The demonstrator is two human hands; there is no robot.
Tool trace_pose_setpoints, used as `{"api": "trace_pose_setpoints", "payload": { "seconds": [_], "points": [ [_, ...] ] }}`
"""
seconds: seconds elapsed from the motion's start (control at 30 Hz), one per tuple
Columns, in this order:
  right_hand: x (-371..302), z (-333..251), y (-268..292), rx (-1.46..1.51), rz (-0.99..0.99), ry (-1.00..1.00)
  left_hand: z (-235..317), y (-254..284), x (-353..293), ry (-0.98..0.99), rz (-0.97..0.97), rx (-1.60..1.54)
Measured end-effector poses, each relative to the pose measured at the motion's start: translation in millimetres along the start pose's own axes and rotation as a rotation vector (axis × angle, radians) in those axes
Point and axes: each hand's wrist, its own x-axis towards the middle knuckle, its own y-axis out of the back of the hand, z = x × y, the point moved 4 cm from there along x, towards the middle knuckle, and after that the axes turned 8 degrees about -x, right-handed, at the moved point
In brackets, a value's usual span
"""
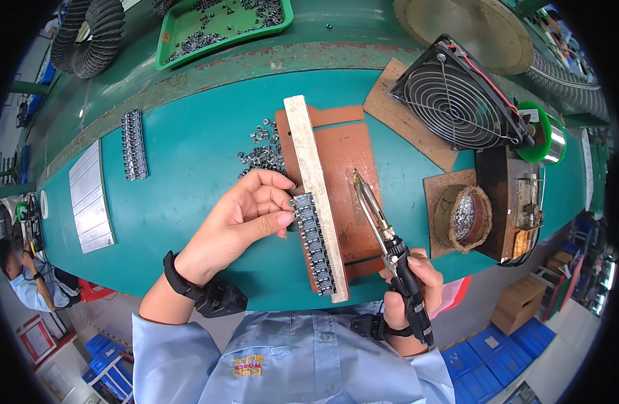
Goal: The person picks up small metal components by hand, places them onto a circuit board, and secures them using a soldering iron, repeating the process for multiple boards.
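My left hand (245, 219) is closed, its thumb and fingertips meeting at the far end of a strip of small circuit boards (314, 246). Anything pinched between those fingers is too small to make out. The strip lies along the left side of a pale, flat bar (309, 168), which rests on a reddish-brown board (350, 148). In my right hand (427, 276) is a black-handled soldering iron (407, 286) with a thin metal feed tube along it. Its tip points away from me, over the brown board and right of the bar.
Loose metal parts (264, 156) are heaped left of the bar. Farther left lie another board strip (134, 145) and a silver plate (90, 197). To the right stand a fan (451, 101), a solder spool (555, 138), and a round pot (451, 219). A green tray (215, 30) is at the back.
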Motion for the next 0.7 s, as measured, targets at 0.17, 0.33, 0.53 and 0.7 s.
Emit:
{"api": "trace_pose_setpoints", "payload": {
  "seconds": [0.17,0.33,0.53,0.7],
  "points": [
    [-1.0,0.1,0.5,-0.004,-0.012,0.000,0.3,-0.6,-0.3,0.014,0.041,-0.001],
    [-2.2,0.5,1.2,0.001,-0.021,-0.020,-0.6,3.2,0.6,0.035,0.033,-0.022],
    [-1.4,0.3,0.6,0.019,-0.027,-0.029,-0.8,2.4,-0.1,0.040,0.026,-0.034],
    [-0.2,0.5,1.1,0.029,-0.047,-0.013,-0.1,-1.5,-2.3,0.023,0.059,-0.019]
  ]
}}
